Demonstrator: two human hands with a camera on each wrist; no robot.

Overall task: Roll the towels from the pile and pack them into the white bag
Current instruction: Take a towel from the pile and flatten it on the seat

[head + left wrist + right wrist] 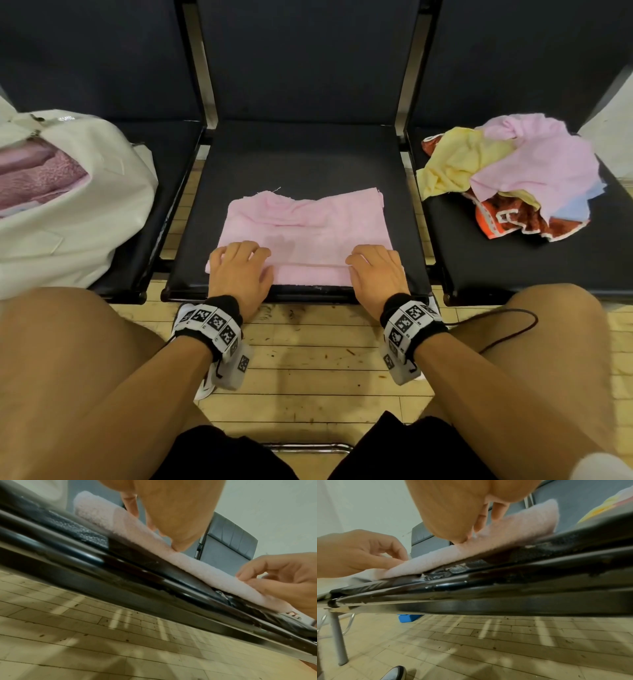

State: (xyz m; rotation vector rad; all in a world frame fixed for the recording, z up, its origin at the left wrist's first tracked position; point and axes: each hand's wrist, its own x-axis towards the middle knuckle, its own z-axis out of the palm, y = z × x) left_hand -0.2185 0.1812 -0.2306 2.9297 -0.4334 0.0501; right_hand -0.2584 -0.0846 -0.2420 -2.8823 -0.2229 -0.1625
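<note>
A pink towel [308, 222] lies flat on the middle black chair seat [301, 161]. Its near edge is turned over into a low roll along the seat's front. My left hand [239, 262] grips the roll's left end, fingers curled on top. My right hand [373, 265] grips the right end the same way. The left wrist view shows the towel roll [197, 565] with my left thumb [180, 545] against it and the right hand [278, 577] pinching it. The white bag [85, 212] stands on the left seat with rolled pink towels [37, 178] inside. The towel pile [513, 171] sits on the right seat.
The pile mixes pink, yellow, blue and a red-orange patterned cloth [513, 219]. Chair backs rise behind all three seats. Gaps between the seats show the wooden floor [308, 359]. My bare knees flank the middle seat. A blue block [407, 618] lies under the chairs.
</note>
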